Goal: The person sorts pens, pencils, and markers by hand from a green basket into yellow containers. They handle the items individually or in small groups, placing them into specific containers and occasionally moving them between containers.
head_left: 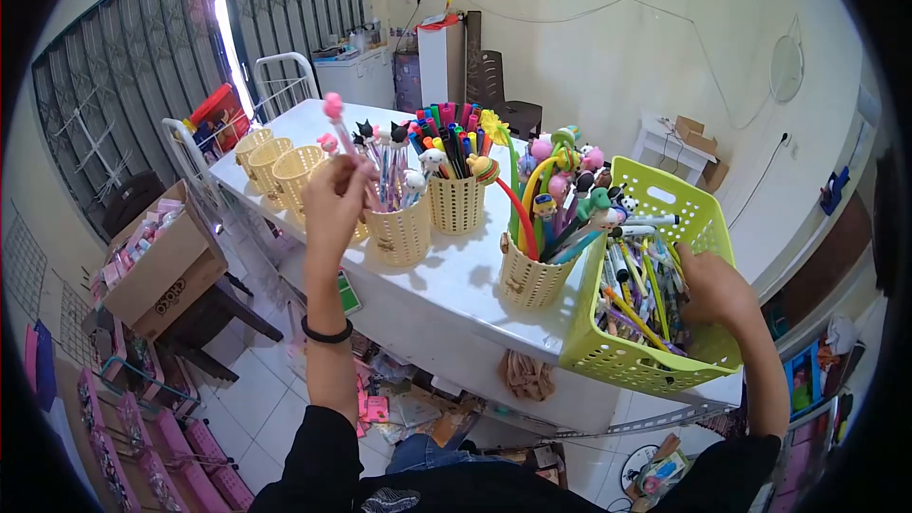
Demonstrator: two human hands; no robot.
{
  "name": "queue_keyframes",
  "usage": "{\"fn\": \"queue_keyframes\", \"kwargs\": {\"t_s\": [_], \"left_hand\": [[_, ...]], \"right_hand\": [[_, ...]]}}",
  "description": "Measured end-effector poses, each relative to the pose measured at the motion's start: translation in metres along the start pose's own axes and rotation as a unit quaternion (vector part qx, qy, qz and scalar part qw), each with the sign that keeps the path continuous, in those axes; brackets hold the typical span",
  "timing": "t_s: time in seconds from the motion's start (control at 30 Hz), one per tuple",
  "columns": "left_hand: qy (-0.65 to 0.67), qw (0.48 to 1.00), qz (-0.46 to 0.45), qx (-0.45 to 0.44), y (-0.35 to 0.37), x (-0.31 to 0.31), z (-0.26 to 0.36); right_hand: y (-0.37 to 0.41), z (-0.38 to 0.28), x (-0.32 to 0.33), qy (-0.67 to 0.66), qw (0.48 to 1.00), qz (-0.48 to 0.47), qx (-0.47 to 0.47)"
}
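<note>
My left hand point(334, 198) pinches a pink pen point(344, 133) with a pink figure on its top, held upright just above a cream basket cup point(399, 236). That cup holds several pens topped with black cat heads and other figures. My right hand point(711, 293) reaches into a lime green basket point(617, 361) at the right, among many loose pens point(646, 290); its fingertips are mostly hidden. Between the hands stands another cream cup point(534, 277), full of pens with animal toppers and bendy coloured stems. Behind it, a third cup point(457, 206) holds markers.
Several more cream cups point(296, 167) line the left side of the white table point(456, 290). A cardboard box point(166, 285) of pink items rests on a dark stool at the left. Pink baskets point(171, 427) and assorted goods lie on the floor below.
</note>
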State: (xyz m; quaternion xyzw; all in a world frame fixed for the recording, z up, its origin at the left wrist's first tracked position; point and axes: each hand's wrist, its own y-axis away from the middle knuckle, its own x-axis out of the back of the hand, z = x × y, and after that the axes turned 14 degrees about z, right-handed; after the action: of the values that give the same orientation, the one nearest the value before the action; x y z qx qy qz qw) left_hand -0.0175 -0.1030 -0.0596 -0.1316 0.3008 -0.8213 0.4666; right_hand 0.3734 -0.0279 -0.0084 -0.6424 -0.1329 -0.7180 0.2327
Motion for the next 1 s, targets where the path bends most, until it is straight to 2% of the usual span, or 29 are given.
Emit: {"fn": "queue_keyframes", "kwargs": {"t_s": [0.07,0.13,0.2,0.27,0.3,0.37,0.4,0.47,0.5,0.57,0.6,0.67,0.73,0.8,0.87,0.9,0.93,0.97,1.0], "left_hand": [[-0.141,0.988,-0.04,-0.043,0.003,-0.005,-0.006],[-0.146,0.988,-0.047,-0.015,0.004,-0.006,-0.002],[-0.188,0.981,-0.001,-0.054,0.003,-0.009,-0.001],[-0.168,0.981,0.025,-0.095,0.005,-0.014,0.0],[-0.153,0.984,0.012,-0.094,0.008,-0.018,0.004],[-0.164,0.975,0.099,-0.114,0.014,-0.02,0.015],[-0.157,0.976,0.094,-0.115,0.017,-0.02,0.025],[-0.09,0.966,0.169,-0.172,0.028,-0.023,0.048],[-0.087,0.967,0.168,-0.17,0.034,-0.024,0.057],[0.088,0.961,0.173,-0.199,0.046,-0.027,0.077],[0.088,0.961,0.173,-0.197,0.055,-0.026,0.088],[0.159,0.975,-0.082,-0.134,0.072,-0.025,0.112],[0.21,0.91,-0.328,-0.141,0.074,-0.038,0.134],[0.217,0.859,-0.463,-0.031,0.081,-0.061,0.151],[0.284,0.84,-0.453,0.09,0.094,-0.091,0.164],[0.285,0.84,-0.453,0.09,0.097,-0.106,0.168],[0.335,0.843,-0.407,0.103,0.1,-0.121,0.169],[0.384,0.842,-0.36,0.116,0.101,-0.13,0.168],[0.384,0.842,-0.361,0.115,0.1,-0.132,0.165]], "right_hand": [[-0.001,0.001,-0.004,0.018,1.0,0.006,-0.007],[-0.001,0.006,-0.006,-0.012,0.999,0.032,0.006],[0.0,0.003,0.002,-0.006,0.999,0.019,-0.049],[0.005,0.015,-0.002,-0.02,0.991,0.123,-0.038],[0.007,0.021,0.002,-0.014,0.991,0.121,-0.056],[0.008,0.032,0.011,-0.027,0.985,0.165,-0.029],[0.011,0.037,0.016,-0.024,0.985,0.167,-0.037],[0.021,0.045,0.03,-0.037,0.984,0.174,-0.02],[0.027,0.051,0.033,-0.047,0.976,0.211,0.009],[0.039,0.057,0.043,-0.088,0.966,0.245,0.008],[0.045,0.057,0.049,-0.132,0.951,0.278,0.009],[0.057,0.048,0.062,-0.155,0.938,0.312,0.004],[0.066,0.037,0.073,-0.216,0.902,0.367,-0.072],[0.07,0.022,0.073,-0.236,0.884,0.396,-0.073],[0.069,-0.003,0.072,-0.325,0.815,0.476,-0.054],[0.07,-0.013,0.068,-0.36,0.809,0.462,-0.041],[0.069,-0.025,0.065,-0.399,0.799,0.45,-0.012],[0.07,-0.028,0.058,-0.388,0.822,0.416,0.027],[0.073,-0.034,0.058,-0.386,0.844,0.365,0.074]]}}
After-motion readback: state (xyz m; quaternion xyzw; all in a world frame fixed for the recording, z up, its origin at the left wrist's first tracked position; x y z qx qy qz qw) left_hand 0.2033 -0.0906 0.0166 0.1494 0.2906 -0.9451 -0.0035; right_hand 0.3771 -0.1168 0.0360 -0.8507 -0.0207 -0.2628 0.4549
